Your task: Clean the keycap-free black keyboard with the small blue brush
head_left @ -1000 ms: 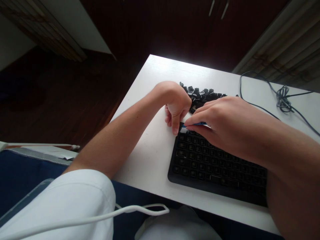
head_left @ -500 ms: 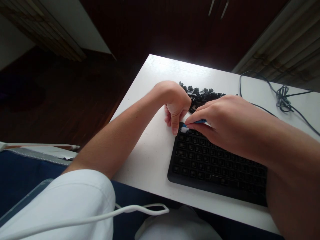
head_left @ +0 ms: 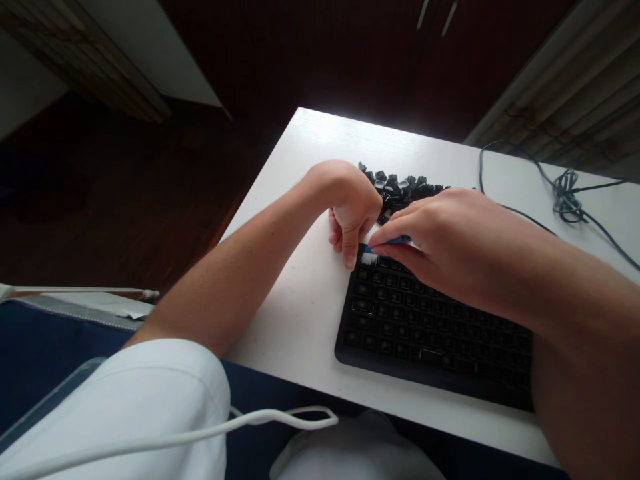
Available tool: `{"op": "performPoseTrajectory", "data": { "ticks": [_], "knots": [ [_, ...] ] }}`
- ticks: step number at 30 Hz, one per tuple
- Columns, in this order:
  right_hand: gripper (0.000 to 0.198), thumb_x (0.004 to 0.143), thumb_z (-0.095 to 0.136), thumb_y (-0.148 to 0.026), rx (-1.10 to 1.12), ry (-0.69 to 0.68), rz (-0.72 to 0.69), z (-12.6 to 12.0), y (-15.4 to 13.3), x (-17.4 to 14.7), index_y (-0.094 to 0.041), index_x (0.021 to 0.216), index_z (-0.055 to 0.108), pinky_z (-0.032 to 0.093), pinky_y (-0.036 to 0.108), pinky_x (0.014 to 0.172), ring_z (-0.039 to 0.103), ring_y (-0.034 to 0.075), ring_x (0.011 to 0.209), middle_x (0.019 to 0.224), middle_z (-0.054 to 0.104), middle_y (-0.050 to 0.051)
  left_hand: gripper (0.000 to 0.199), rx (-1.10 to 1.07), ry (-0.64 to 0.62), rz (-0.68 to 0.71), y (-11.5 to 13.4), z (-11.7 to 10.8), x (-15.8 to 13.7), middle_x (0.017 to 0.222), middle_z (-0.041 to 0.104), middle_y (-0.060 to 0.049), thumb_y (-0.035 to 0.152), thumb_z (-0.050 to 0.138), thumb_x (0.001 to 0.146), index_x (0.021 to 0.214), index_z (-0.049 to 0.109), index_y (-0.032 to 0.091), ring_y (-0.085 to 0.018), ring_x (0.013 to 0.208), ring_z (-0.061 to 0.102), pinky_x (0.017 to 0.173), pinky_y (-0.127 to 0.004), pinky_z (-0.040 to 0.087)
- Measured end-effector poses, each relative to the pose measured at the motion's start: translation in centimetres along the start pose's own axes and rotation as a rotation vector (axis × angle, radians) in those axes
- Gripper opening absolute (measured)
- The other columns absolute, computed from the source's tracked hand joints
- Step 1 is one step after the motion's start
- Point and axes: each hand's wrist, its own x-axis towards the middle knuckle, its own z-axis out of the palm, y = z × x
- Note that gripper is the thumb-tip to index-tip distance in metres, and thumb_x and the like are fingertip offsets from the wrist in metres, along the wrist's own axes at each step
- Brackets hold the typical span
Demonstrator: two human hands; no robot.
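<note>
A black keyboard (head_left: 395,320) with its keycaps off lies on the white table, its rows of switches exposed. At its far left corner, my left hand (head_left: 353,210) is bent down at the wrist, thumb pressed on the edge and the other fingers curled beside it. My right hand (head_left: 443,230) reaches over the keyboard from the right and pinches a small blue brush (head_left: 370,258). The brush's white bristles touch the top left corner of the keyboard, close to my left thumb. Part of its blue handle is hidden by my fingers.
A heap of loose black keycaps (head_left: 400,189) lies behind my hands, partly covered by them. A bundled black cable (head_left: 567,193) rests at the back right of the white table (head_left: 280,320). A white cord (head_left: 270,418) crosses in front of my lap.
The brush's bristles have shifted slightly and look more splayed at the keyboard's corner. My right hand has moved a touch with it, while my left hand stays in place.
</note>
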Motion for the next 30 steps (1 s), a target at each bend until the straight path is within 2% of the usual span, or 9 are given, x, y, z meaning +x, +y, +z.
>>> {"op": "performPoseTrajectory", "data": {
  "ticks": [3, 8, 15, 19, 23, 30],
  "knots": [
    [0.025, 0.089, 0.062, -0.023, -0.086, 0.001, -0.005, 0.0, 0.0, 0.0, -0.029, 0.107, 0.078, 0.048, 0.029, 0.066, 0.069, 0.023, 0.084, 0.099, 0.077, 0.005, 0.049, 0.013, -0.005, 0.001, 0.1, 0.0, 0.0, 0.079, 0.075, -0.008, 0.050, 0.089, 0.048, 0.076, 0.076, 0.012, -0.024, 0.084, 0.066, 0.091, -0.042, 0.047],
    [0.025, 0.089, 0.063, -0.024, -0.084, 0.004, -0.006, 0.1, 0.2, 0.1, -0.029, 0.108, 0.078, 0.049, 0.029, 0.066, 0.070, 0.023, 0.084, 0.101, 0.077, 0.004, 0.049, -0.013, 0.025, -0.006, 0.2, 0.1, -0.2, 0.078, 0.074, -0.009, 0.040, 0.092, 0.045, 0.082, 0.078, 0.012, -0.027, 0.085, 0.067, 0.094, -0.048, 0.046],
    [0.025, 0.087, 0.066, -0.024, -0.067, 0.021, -0.003, 0.1, 0.4, 0.1, -0.030, 0.108, 0.078, 0.050, 0.030, 0.065, 0.070, 0.024, 0.084, 0.097, 0.077, 0.004, 0.054, 0.022, 0.013, -0.022, 0.2, 0.0, -0.3, 0.078, 0.075, -0.005, 0.048, 0.090, 0.041, 0.082, 0.077, 0.015, -0.021, 0.083, 0.066, 0.087, -0.036, 0.048],
    [0.026, 0.087, 0.065, -0.023, -0.104, -0.001, -0.006, 0.0, 0.1, 0.1, -0.032, 0.108, 0.078, 0.050, 0.030, 0.067, 0.070, 0.024, 0.084, 0.101, 0.077, 0.003, 0.054, 0.035, 0.013, -0.009, 0.2, 0.0, -0.2, 0.080, 0.075, -0.007, 0.047, 0.090, 0.043, 0.084, 0.078, 0.014, -0.022, 0.083, 0.067, 0.087, -0.039, 0.049],
    [0.023, 0.087, 0.066, -0.025, -0.046, -0.014, 0.007, -0.3, -0.2, 0.1, -0.030, 0.105, 0.079, 0.050, 0.029, 0.069, 0.070, 0.022, 0.083, 0.099, 0.077, 0.004, 0.053, 0.034, 0.012, 0.004, 0.1, 0.0, -0.2, 0.081, 0.076, -0.008, 0.048, 0.089, 0.048, 0.086, 0.078, 0.013, -0.023, 0.082, 0.068, 0.088, -0.042, 0.050],
    [0.024, 0.086, 0.066, -0.026, -0.036, -0.028, 0.026, -0.5, -1.0, -0.2, -0.033, 0.104, 0.079, 0.052, 0.030, 0.067, 0.070, 0.024, 0.083, 0.095, 0.077, 0.002, 0.043, 0.005, 0.024, -0.024, 0.2, -0.1, -0.3, 0.073, 0.074, -0.005, 0.040, 0.092, 0.038, 0.071, 0.078, 0.016, -0.025, 0.089, 0.067, 0.092, -0.042, 0.049]
  ]
}}
